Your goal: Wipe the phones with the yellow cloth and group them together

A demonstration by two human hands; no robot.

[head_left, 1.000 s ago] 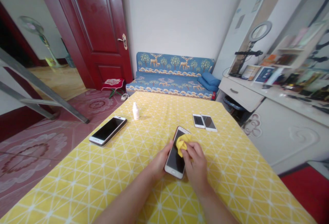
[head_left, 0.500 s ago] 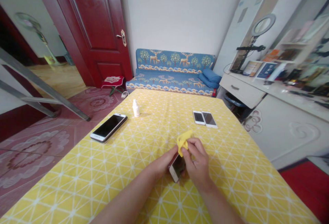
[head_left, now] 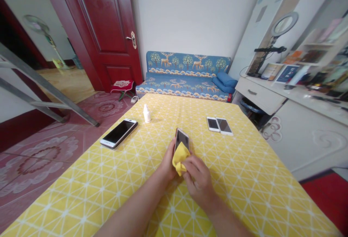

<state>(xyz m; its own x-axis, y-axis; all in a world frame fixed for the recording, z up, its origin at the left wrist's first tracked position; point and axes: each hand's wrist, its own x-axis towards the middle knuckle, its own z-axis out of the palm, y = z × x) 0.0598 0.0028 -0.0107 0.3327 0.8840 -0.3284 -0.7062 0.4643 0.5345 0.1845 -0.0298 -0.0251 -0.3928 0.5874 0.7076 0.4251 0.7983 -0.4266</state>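
In the middle of the head view, my left hand (head_left: 168, 161) is closed around the side of a smartphone (head_left: 182, 136), tilted up with its dark screen toward me. A yellow cloth (head_left: 180, 159) lies over the phone's lower part and hides it. My right hand (head_left: 199, 177) pinches the cloth's bunched end and presses it near the bottom of the screen. Beyond my hands to the right, two white smartphones (head_left: 219, 125) lie side by side. On the left are a larger dark-screened phone (head_left: 119, 133) and a small white bottle (head_left: 146, 114) standing upright.
A yellow patterned tablecloth (head_left: 114, 189) covers the table. Behind it stands a blue sofa (head_left: 187, 72). A red stool (head_left: 122, 85) is by the door, and a white dresser (head_left: 261, 97) with a ring light stands at the right.
My right hand has brought the cloth from the phone's top end down to its lower part. The phone's upper screen has come into view, and my left hand has moved slightly left.
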